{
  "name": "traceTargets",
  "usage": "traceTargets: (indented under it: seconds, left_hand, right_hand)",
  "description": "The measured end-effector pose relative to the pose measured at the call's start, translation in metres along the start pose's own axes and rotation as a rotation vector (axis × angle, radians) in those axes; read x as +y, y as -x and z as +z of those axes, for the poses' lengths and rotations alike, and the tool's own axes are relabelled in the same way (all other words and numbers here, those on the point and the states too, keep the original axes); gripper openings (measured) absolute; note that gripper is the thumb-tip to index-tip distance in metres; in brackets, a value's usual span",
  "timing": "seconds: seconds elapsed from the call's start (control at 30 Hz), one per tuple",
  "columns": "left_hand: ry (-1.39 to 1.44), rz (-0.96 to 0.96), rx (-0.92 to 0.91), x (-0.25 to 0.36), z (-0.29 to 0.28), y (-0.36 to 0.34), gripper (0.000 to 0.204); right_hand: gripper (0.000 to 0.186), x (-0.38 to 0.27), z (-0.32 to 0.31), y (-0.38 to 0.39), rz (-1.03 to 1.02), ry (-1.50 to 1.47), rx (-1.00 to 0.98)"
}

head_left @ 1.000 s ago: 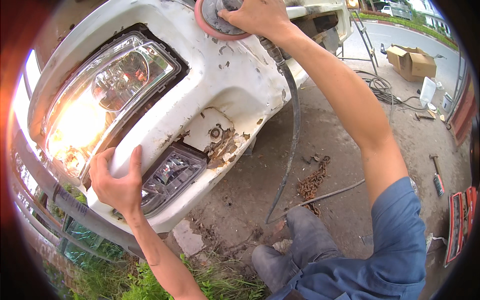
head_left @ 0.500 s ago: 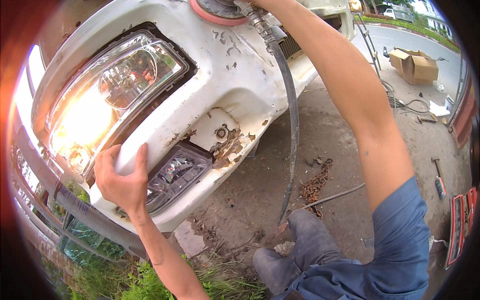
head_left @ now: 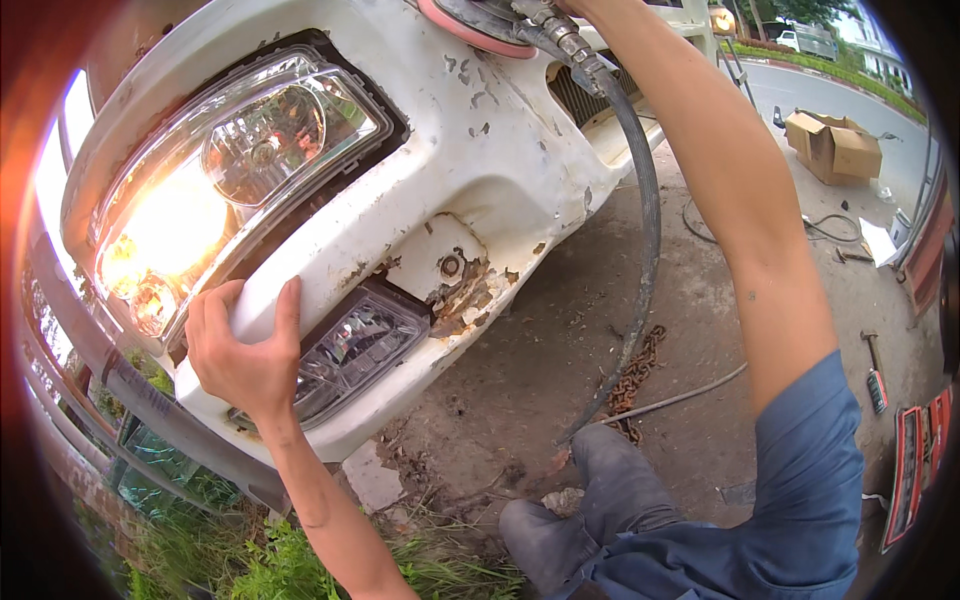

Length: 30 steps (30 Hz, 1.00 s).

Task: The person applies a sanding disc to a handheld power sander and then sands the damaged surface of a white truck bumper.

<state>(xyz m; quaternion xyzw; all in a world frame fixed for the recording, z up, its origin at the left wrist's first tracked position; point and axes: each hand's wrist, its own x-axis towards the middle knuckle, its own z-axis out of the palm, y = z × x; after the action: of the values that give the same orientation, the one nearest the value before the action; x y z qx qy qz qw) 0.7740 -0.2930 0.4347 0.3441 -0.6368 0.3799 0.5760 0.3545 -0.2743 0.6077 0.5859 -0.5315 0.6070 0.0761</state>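
Observation:
My left hand (head_left: 242,355) is curled over the lower lip of a chipped, rust-marked white vehicle bumper (head_left: 500,210), between the lit headlight (head_left: 190,235) and the smaller fog lamp (head_left: 360,345). At the upper edge, my right hand (head_left: 572,6) is mostly cut off, its fingers out of view, beside a pink-rimmed round power sander (head_left: 470,28) lying against the bumper's upper surface. A metal fitting joins the sander to a black hose (head_left: 645,200), which hangs down in front of the bumper to the ground.
On the dirty concrete (head_left: 500,420) are a rusty chain (head_left: 635,375), a hammer (head_left: 870,345), a tube (head_left: 876,390) and red-trimmed panels (head_left: 915,465). A cardboard box (head_left: 835,150) stands by the road, near cables. Grass (head_left: 280,560) grows at lower left; my knees show below the bumper.
My right hand and the sander have moved up and to the right, mostly leaving the view, and the hose hangs farther right. My left hand keeps its grip on the bumper.

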Motion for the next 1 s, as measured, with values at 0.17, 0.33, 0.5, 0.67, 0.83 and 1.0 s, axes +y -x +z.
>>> traceTargets:
  seconds: [0.17, 0.33, 0.5, 0.67, 0.83, 1.0]
  left_hand:
    - [-0.024, 0.013, 0.011, -0.005, -0.005, -0.002, 0.046]
    - [-0.009, 0.023, 0.007, -0.003, -0.005, -0.001, 0.044]
    - [0.009, 0.002, 0.007, -0.006, -0.005, -0.001, 0.047]
    - [0.038, 0.019, 0.02, -0.005, -0.001, 0.001, 0.047]
    - [0.02, -0.002, 0.041, -0.006, -0.006, -0.001, 0.047]
    - [0.02, 0.022, 0.037, -0.006, -0.004, 0.001, 0.047]
  right_hand:
    - [0.061, -0.013, 0.028, 0.057, -0.208, 0.118, 0.321]
    - [0.05, -0.031, 0.055, 0.063, -0.466, 0.15, 0.5]
    - [0.046, -0.083, 0.035, 0.011, -0.418, 0.219, 0.534]
    - [0.045, -0.081, 0.037, -0.006, -0.463, 0.267, 0.597]
    - [0.049, -0.081, 0.039, 0.0, -0.347, 0.231, 0.514]
    - [0.05, -0.084, 0.034, 0.0, -0.345, 0.318, 0.52]
